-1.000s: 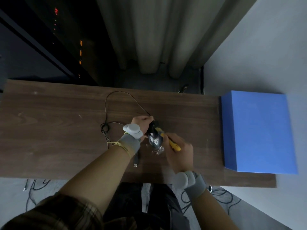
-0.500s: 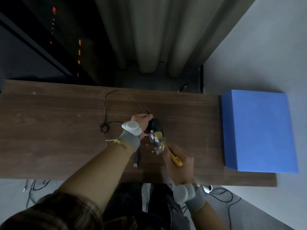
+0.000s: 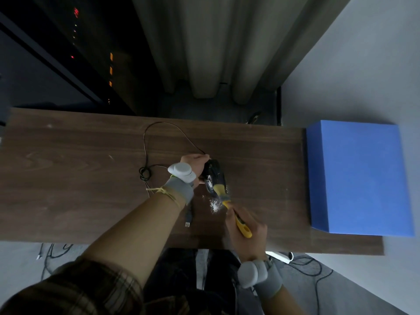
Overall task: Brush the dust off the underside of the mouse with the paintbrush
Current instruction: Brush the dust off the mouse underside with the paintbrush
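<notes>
My left hand [image 3: 195, 164] grips a black wired mouse [image 3: 214, 173] tilted on its side above the wooden table [image 3: 68, 178], its underside turned toward me with white dust on it. My right hand [image 3: 246, 228] holds a yellow-handled paintbrush [image 3: 236, 214]; its bristle end rests on the lower part of the mouse's underside. White dust [image 3: 215, 204] lies on the table just below the mouse. Both wrists wear grey bands with white pods.
The mouse's black cable [image 3: 159, 142] loops across the table behind my left hand, and its USB plug [image 3: 188, 220] lies near my forearm. A blue box [image 3: 359, 176] stands at the table's right end. Cables lie on the floor below the front edge.
My right hand has drawn back toward me and to the right, pulling the brush down along the mouse's underside. More white dust lies on the table. My left hand has held the mouse still.
</notes>
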